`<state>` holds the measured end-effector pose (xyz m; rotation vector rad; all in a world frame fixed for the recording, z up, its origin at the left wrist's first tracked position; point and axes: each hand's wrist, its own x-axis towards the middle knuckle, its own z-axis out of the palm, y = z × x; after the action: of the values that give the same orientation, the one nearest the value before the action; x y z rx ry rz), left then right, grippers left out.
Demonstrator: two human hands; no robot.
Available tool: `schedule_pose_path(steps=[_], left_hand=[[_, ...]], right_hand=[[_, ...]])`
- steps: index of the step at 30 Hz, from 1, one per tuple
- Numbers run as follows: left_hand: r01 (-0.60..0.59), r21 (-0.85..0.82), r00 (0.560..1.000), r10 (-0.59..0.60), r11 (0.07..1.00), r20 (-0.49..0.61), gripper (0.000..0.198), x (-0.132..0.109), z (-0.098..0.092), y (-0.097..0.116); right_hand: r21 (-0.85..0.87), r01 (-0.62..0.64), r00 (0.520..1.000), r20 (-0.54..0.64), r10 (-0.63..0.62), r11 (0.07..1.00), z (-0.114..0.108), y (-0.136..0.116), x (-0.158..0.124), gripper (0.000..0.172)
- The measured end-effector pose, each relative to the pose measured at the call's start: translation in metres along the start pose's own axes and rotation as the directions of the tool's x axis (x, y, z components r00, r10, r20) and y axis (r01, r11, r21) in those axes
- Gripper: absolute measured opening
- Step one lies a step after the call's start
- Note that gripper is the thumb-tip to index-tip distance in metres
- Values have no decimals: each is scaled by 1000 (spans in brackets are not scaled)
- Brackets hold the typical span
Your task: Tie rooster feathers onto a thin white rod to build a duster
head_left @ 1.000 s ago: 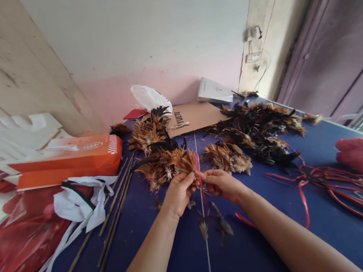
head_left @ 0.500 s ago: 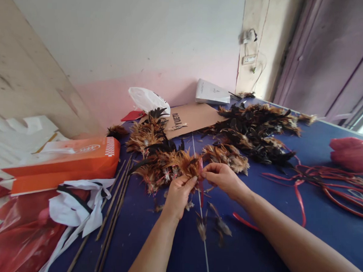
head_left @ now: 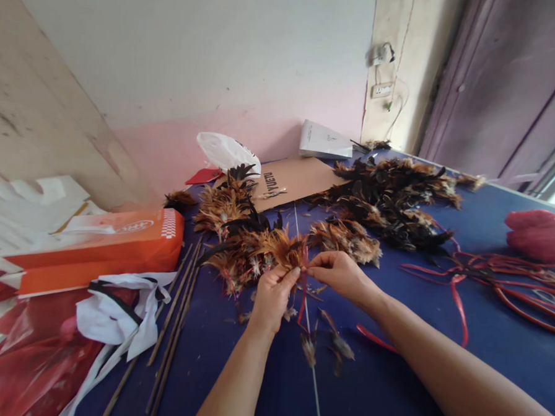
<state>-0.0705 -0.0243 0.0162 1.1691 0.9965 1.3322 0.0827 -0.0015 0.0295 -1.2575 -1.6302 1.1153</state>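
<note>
Between thumb and fingers, my left hand pinches the base of a small bunch of brown feathers. My right hand is closed beside it, its fingertips pinching a thin red plastic strip at the base of the bunch. One end of the strip hangs below my fingers. Tied feather bundles lie just behind and left of my left hand. Another pile of brown feathers lies behind my right hand. A few loose feathers rest on the blue table below my hands.
Thin sticks lie to the left, by an orange bag and a white cloth mask-like piece. Behind are a cardboard sheet and a dark feather heap. Red strips and a red plastic bundle lie right.
My right hand has drawn slightly closer to the feather base, and the red strip now lies lower and tighter against it. My left hand keeps its hold.
</note>
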Motion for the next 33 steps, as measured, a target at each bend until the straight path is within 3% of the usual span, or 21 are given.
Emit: schedule_pose_path(steps=[6,15,22,28,33], left_hand=[[-7,-31,1000,7,999,-15,25,1,0,-2],[29,-68,999,-26,997,37,26,-1,5,-1],[25,-40,1000,-25,999,-13,23,-1,2,0],[48,-68,999,-46,997,29,22,-2,4,1],[103,-210,994,-108,972,-13,18,0,4,2]], right_hand=[[55,3,1000,8,-3,998,3,0,-1,21],[400,-16,1000,-4,20,916,0,-13,-3,24],[336,-22,999,-26,32,942,0,-10,-3,23],[215,4,998,-57,9,977,4,-11,-3,18],[332,9,1000,-9,-6,943,4,-10,-2,20]])
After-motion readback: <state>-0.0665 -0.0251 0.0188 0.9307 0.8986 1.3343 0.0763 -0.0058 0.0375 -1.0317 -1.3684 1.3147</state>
